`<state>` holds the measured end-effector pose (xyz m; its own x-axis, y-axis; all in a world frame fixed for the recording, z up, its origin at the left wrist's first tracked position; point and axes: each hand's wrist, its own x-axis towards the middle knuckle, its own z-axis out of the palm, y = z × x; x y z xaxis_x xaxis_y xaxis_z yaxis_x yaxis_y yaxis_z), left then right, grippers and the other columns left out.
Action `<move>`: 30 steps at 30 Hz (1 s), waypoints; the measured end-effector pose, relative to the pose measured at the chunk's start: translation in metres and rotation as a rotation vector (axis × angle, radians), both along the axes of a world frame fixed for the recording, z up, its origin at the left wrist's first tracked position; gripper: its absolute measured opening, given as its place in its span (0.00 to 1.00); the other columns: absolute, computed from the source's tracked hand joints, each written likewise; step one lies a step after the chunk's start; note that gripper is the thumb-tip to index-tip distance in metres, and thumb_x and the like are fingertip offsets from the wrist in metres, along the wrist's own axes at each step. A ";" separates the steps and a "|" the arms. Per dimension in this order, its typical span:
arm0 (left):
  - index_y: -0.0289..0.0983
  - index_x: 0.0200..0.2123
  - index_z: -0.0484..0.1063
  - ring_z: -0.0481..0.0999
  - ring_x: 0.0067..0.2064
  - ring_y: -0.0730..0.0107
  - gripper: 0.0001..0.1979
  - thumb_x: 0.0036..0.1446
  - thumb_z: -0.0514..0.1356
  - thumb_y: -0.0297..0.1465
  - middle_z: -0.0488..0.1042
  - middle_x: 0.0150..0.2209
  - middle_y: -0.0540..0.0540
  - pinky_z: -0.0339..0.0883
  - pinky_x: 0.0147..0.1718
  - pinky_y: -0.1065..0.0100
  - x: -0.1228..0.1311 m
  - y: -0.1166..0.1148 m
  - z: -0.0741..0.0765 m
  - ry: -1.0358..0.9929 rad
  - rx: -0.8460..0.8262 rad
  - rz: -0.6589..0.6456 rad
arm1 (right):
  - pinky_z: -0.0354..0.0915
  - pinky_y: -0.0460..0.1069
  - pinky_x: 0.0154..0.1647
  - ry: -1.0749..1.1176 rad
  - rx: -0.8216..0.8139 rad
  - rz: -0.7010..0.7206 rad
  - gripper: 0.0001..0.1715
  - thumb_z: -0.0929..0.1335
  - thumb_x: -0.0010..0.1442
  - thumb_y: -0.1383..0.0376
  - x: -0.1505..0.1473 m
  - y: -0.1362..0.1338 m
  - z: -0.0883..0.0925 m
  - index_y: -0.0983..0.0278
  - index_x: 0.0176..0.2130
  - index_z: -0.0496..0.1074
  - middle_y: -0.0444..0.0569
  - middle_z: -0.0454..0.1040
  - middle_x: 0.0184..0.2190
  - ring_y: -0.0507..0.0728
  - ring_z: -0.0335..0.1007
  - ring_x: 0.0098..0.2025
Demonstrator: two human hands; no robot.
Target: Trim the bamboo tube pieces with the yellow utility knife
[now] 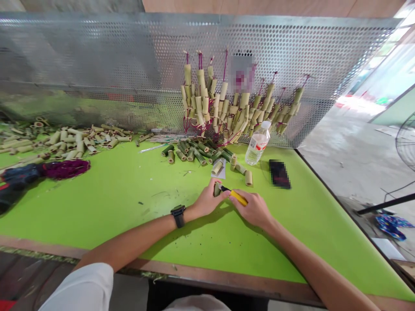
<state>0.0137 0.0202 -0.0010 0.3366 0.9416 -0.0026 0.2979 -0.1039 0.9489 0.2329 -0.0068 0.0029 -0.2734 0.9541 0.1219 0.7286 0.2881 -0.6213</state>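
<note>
Near the middle of the green table (129, 216), my left hand (209, 199) is closed around a short bamboo piece (217, 190). My right hand (254, 208) grips a yellow utility knife (239, 198), its black tip end against or very close to the bamboo piece. Both hands nearly touch. Just beyond them, a pale bamboo piece (217, 167) lies on a white paper (221, 173). Another pale piece (248, 178) stands to the right of it. Several green bamboo pieces (190, 154) lie farther back.
A water bottle (257, 144) and a dark, blurred-out object (279, 174) are at the right. Strung bamboo bundles (238, 114) hang on the perforated metal panel (129, 56). At the left are piled pale pieces (74, 140), purple string (67, 169) and a dark power tool (21, 177).
</note>
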 end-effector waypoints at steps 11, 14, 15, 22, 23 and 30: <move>0.41 0.51 0.65 0.63 0.28 0.69 0.29 0.63 0.66 0.57 0.63 0.27 0.59 0.54 0.30 0.67 0.000 -0.003 0.002 -0.013 0.001 0.011 | 0.57 0.49 0.20 0.113 -0.004 0.053 0.40 0.62 0.75 0.38 -0.001 -0.002 0.004 0.65 0.46 0.86 0.51 0.80 0.24 0.54 0.63 0.18; 0.41 0.52 0.65 0.63 0.28 0.69 0.30 0.63 0.66 0.58 0.65 0.28 0.58 0.55 0.29 0.67 0.000 -0.004 0.003 -0.022 -0.006 -0.001 | 0.55 0.49 0.19 0.149 -0.034 0.067 0.40 0.62 0.75 0.37 0.000 -0.002 0.004 0.66 0.47 0.86 0.50 0.79 0.24 0.53 0.61 0.18; 0.41 0.52 0.65 0.64 0.28 0.69 0.30 0.63 0.66 0.58 0.66 0.28 0.58 0.56 0.29 0.67 0.000 -0.004 0.003 -0.023 -0.017 -0.006 | 0.55 0.49 0.19 0.154 -0.038 0.068 0.40 0.62 0.74 0.37 0.000 -0.001 0.003 0.67 0.47 0.86 0.50 0.79 0.24 0.53 0.60 0.18; 0.41 0.53 0.63 0.64 0.27 0.71 0.31 0.64 0.65 0.59 0.66 0.30 0.57 0.57 0.28 0.68 -0.001 -0.003 0.003 -0.026 -0.064 -0.037 | 0.56 0.49 0.20 0.124 -0.035 0.055 0.36 0.64 0.75 0.41 0.003 0.000 -0.002 0.66 0.49 0.87 0.50 0.80 0.24 0.53 0.61 0.18; 0.42 0.53 0.63 0.64 0.27 0.71 0.31 0.64 0.65 0.59 0.66 0.30 0.58 0.57 0.27 0.68 -0.001 -0.003 0.003 -0.030 -0.066 -0.042 | 0.56 0.49 0.21 0.124 -0.038 0.060 0.36 0.64 0.75 0.41 0.003 0.000 -0.002 0.66 0.50 0.87 0.50 0.80 0.24 0.53 0.61 0.18; 0.42 0.51 0.64 0.62 0.26 0.72 0.30 0.64 0.65 0.59 0.66 0.29 0.57 0.55 0.27 0.68 -0.001 -0.003 0.003 -0.064 -0.070 -0.031 | 0.58 0.48 0.21 0.078 0.014 0.011 0.36 0.64 0.75 0.40 0.000 -0.002 -0.002 0.65 0.51 0.87 0.52 0.82 0.26 0.54 0.65 0.18</move>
